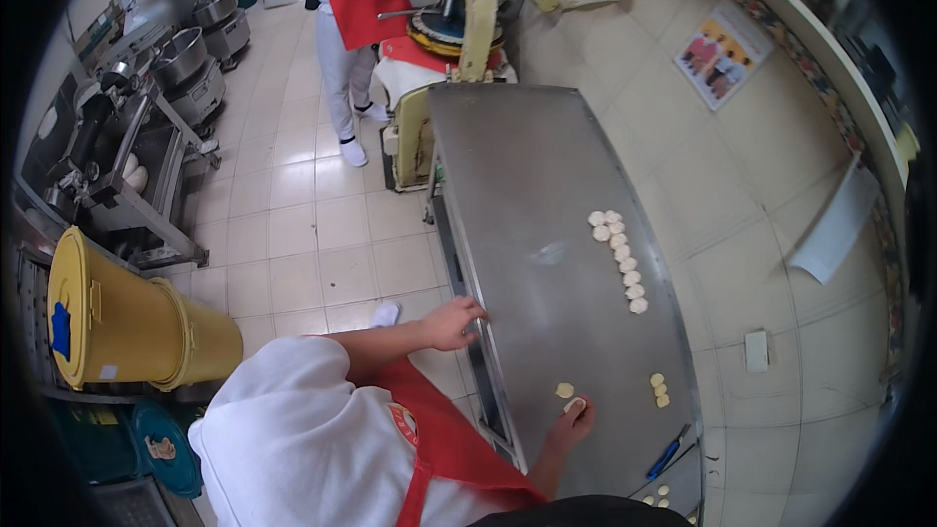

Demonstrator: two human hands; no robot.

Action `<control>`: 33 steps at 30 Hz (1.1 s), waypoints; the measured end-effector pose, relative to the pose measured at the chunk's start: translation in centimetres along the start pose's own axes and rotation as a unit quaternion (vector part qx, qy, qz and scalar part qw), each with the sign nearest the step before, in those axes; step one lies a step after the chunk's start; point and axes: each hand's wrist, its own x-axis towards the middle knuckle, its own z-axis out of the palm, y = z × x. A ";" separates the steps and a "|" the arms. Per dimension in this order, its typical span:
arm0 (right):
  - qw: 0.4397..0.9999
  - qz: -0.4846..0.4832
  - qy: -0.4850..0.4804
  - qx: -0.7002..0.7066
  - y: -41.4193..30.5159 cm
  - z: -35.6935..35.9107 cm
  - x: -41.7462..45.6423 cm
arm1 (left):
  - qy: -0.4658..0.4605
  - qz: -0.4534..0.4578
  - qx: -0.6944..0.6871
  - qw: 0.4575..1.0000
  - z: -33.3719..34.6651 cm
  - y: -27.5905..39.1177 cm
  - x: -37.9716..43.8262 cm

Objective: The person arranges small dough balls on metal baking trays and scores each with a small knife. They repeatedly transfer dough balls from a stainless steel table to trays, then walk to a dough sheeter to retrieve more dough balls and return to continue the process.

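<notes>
My left hand (454,323) is at the near edge of the metal worktable (523,161), its fingers loosely bent and nothing in it. Whether its fingertips touch the edge is hard to tell. Low over the tabletop, my right hand (573,424) pinches a small pale dough piece (575,404). Just beyond it lies a flattened yellowish dough round (564,390). Three similar pieces (660,390) form a short row towards the wall side. Farther up the table, several whiter dough pieces (627,264) lie in a line, with a couple beside its far end.
A blue-handled tool (665,457) lies near more small dough rounds (663,490). At the table's far end, a co-worker in a red apron (366,0) stands by a machine (457,29) carrying a dough strip (479,29). Yellow lidded bins (132,322) stand at left.
</notes>
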 end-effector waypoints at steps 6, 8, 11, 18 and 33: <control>0.992 -0.034 -0.060 -0.103 -2.8 13.4 0.1 | 0.094 -0.113 -0.048 0.988 -8.8 -12.8 -7.3; 0.980 -0.122 -0.077 -0.134 -4.4 19.8 2.1 | 0.132 -0.156 -0.046 0.978 -12.8 -17.9 -9.0; 0.949 -0.180 -0.137 -0.222 -9.7 28.1 3.5 | 0.127 -0.247 -0.071 0.958 -18.9 -22.1 -10.2; 0.919 -0.217 -0.160 -0.288 -13.3 40.1 6.1 | 0.187 -0.228 -0.112 0.949 -34.5 -27.8 -4.0; 0.888 0.040 0.039 -0.456 -7.3 51.0 12.6 | 0.319 -0.003 -0.211 0.924 -69.3 -32.5 33.2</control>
